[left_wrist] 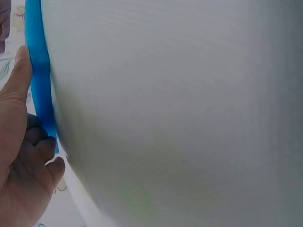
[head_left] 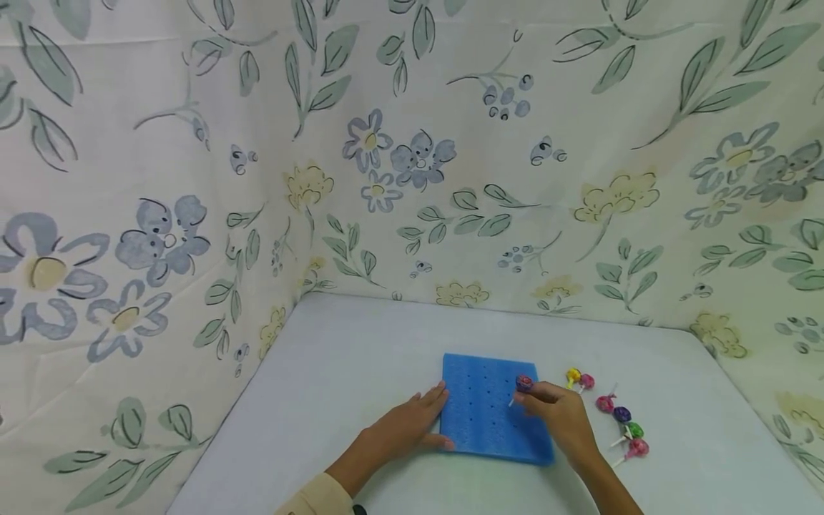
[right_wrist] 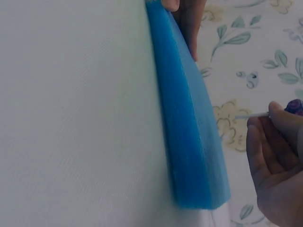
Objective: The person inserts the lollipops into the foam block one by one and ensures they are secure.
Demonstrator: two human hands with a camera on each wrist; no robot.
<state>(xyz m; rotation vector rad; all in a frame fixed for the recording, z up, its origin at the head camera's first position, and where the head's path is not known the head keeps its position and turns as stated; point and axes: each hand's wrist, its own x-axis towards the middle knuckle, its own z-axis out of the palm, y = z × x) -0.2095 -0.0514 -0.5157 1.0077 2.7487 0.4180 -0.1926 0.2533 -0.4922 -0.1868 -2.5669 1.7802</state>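
Observation:
A blue foam block [head_left: 476,429] with rows of small holes lies flat on the white table. My left hand [head_left: 412,423] rests against its left side, fingers extended along the edge and thumb at the near left corner. Above the right part of the block, my right hand [head_left: 561,416] pinches a lollipop by its white stick between thumb and fingers. This lollipop [head_left: 524,383] has a dark purple and red wrapper, and its stick slants down to the left. In the right wrist view the stick [right_wrist: 251,116] pokes out past the fingertips, apart from the foam.
Right of the block, several wrapped lollipops lie loose on the table [head_left: 360,343], among them a yellow one [head_left: 573,374], a purple one [head_left: 621,414], a green one [head_left: 635,430] and a pink one [head_left: 637,448]. Floral cloth [head_left: 412,236] hangs behind and at both sides.

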